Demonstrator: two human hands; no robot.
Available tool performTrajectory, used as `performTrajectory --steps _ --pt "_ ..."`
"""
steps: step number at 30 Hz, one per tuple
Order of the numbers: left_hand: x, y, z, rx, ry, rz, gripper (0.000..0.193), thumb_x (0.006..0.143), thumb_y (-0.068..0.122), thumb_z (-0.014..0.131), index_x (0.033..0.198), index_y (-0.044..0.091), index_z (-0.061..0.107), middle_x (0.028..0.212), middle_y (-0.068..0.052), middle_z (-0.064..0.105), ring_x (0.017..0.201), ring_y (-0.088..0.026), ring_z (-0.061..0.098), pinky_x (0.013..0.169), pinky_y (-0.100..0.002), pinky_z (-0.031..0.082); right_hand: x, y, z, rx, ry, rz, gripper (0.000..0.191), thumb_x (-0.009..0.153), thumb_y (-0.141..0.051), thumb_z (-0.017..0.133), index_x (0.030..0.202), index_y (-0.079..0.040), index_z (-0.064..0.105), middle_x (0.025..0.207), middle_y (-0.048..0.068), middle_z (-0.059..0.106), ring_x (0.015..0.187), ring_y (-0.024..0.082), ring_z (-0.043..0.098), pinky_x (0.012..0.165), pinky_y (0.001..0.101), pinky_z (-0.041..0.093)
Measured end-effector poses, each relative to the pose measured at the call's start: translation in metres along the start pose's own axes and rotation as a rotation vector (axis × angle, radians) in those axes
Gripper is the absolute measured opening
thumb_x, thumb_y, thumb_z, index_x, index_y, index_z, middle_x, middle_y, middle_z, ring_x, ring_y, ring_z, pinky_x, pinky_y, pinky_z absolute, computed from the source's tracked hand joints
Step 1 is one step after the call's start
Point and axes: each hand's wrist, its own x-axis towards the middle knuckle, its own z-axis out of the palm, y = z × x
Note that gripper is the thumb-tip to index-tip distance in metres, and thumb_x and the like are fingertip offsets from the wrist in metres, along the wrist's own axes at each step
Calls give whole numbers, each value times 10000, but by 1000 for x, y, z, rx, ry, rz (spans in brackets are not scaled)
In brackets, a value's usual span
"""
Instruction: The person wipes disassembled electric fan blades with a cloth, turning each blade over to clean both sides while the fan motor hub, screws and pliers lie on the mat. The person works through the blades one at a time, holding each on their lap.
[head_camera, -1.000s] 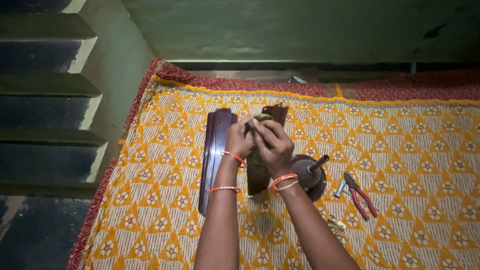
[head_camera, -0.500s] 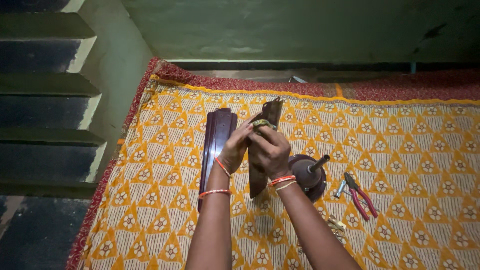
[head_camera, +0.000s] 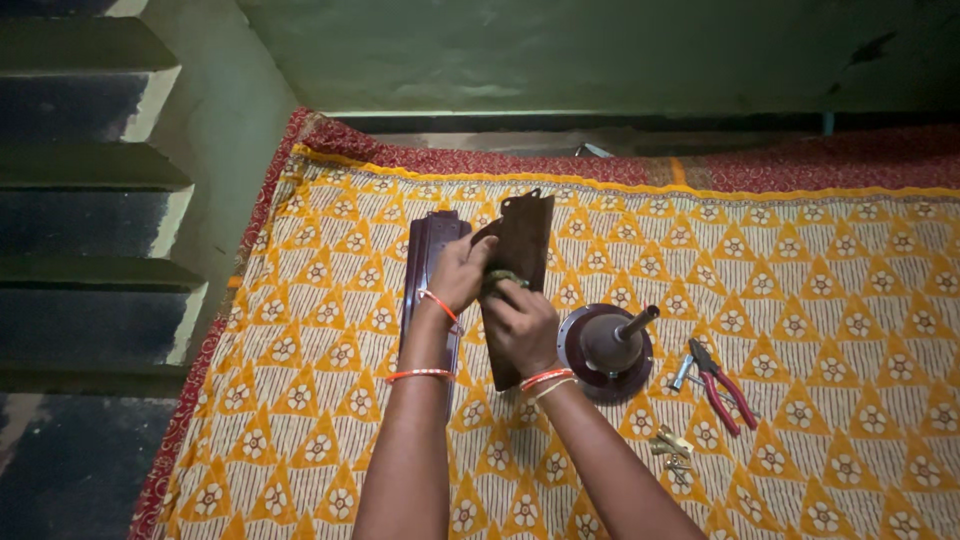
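Note:
My left hand (head_camera: 461, 272) grips the left edge of a dark brown fan blade (head_camera: 522, 250) that I hold up over the patterned cloth. My right hand (head_camera: 518, 322) presses a small greenish rag (head_camera: 502, 279) against the blade's face. A second dark blade (head_camera: 428, 262) lies flat on the cloth just left of my left wrist. Both wrists carry orange bangles.
A round fan motor hub (head_camera: 606, 350) with a short rod stands right of my right wrist. Red-handled pliers (head_camera: 722, 384) and small brass fittings (head_camera: 671, 446) lie further right. The yellow cloth (head_camera: 830, 280) has a red border. Dark stairs (head_camera: 80, 200) rise at left, a green wall behind.
The held blade has turned from nearly edge-on to show more of its face. My right hand with the rag has slid a little lower along it.

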Motion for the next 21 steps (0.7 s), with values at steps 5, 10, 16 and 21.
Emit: performTrajectory --steps 5,10,16,21 --pt "1 -3 -5 121 46 35 328 1028 289 581 1104 -2 712 840 -151 741 747 -166 674 717 -348 523 -23 7 11 9 -94 7 220 774 -154 774 993 -159 782 1115 35 715 802 247 676 696 394 506" --pt "-2 -11 -7 93 48 34 340 1036 300 573 1090 -7 710 774 -111 705 715 -145 605 678 -349 506 -34 13 14 92 -224 206 181 737 -162 793 902 -113 738 1095 59 726 815 296 682 725 405 551" --pt "-7 -17 -5 45 74 9 370 1033 335 575 1099 0 717 759 -56 662 717 -120 552 661 -330 485 -5 2 -1 259 100 276 236 812 -44 706 1037 -114 727 1046 80 695 964 265 717 838 380 593" --pt "-7 -23 -2 4 71 58 427 1061 407 538 1058 18 714 790 -32 691 741 -99 577 668 -311 494 40 -3 2 303 123 319 422 896 -61 710 1301 -181 713 1087 54 690 886 213 708 755 317 634"
